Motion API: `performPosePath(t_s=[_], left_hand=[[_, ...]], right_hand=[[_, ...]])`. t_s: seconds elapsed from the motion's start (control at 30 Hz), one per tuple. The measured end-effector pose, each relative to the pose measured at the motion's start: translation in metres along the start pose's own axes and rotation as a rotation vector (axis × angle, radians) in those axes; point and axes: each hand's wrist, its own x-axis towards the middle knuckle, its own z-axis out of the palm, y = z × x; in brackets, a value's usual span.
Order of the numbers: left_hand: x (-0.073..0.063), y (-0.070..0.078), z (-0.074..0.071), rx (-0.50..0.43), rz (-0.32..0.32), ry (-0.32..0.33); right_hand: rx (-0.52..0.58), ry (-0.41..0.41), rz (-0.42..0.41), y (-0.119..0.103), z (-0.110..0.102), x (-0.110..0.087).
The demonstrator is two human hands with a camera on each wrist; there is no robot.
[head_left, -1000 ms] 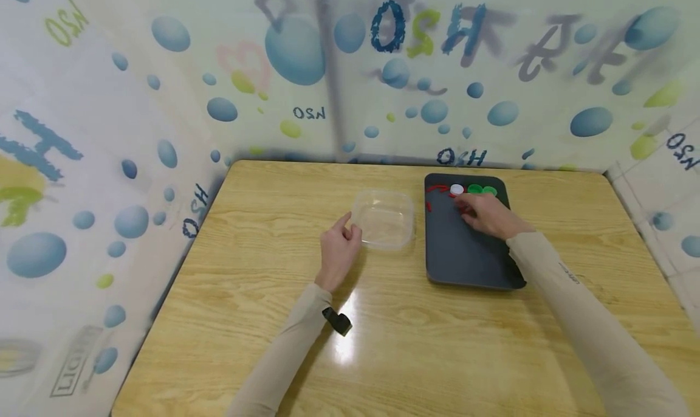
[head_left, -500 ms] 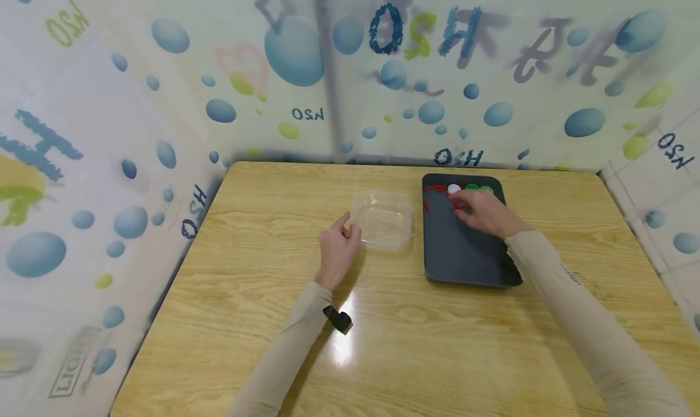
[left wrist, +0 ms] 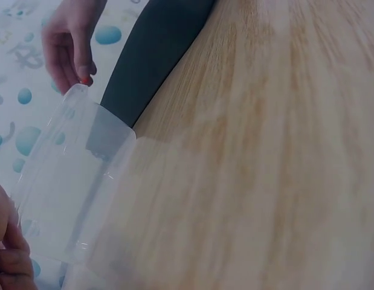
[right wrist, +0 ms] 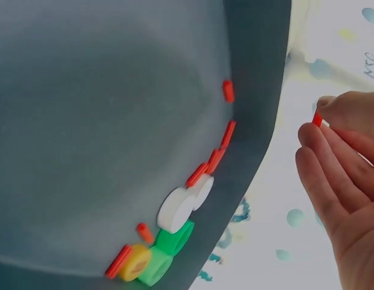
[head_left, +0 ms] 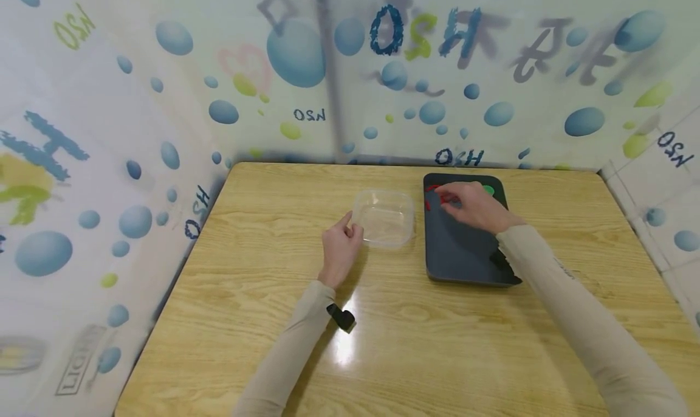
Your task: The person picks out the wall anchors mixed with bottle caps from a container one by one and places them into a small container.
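In the head view my left hand (head_left: 341, 247) grips the near left rim of a clear plastic container (head_left: 386, 245) on the table. Its curled fingers (left wrist: 11, 266) also show at the container's wall in the left wrist view. My right hand (head_left: 473, 205) is raised over the far part of a dark grey tray (head_left: 459, 253). Between thumb and fingertips it pinches a small red stick (right wrist: 318, 118). Several similar red sticks (right wrist: 228, 90) lie along the tray's edge, beside white bottle caps (right wrist: 174, 209), green caps (right wrist: 174, 237) and a yellow cap (right wrist: 135, 262).
The container and tray stand side by side on a wooden table (head_left: 415, 344), a narrow gap between them. A wall covering (head_left: 372, 101) with blue bubbles and lettering rises behind the table's far edge and along both sides.
My right hand has lifted a little off the tray floor and shifted left toward the container, with the red stick pinched. My left hand keeps its place at the container.
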Motion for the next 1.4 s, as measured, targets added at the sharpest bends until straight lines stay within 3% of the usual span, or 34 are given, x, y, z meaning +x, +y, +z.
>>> performPosePath(t_s=[0.5, 0.9, 1.4], left_hand=[[0.0, 0.002, 0.001, 0.015, 0.029, 0.048], [0.0, 0.003, -0.002, 0.013, -0.043, -0.033], [0.002, 0.003, -0.001, 0.026, -0.015, -0.024]], right_hand=[[0.024, 0.013, -0.101, -0.025, 0.009, 0.023], [0.02, -0.041, -0.132, -0.04, 0.023, 0.04], [0.06, -0.093, -0.166, -0.06, 0.036, 0.058]])
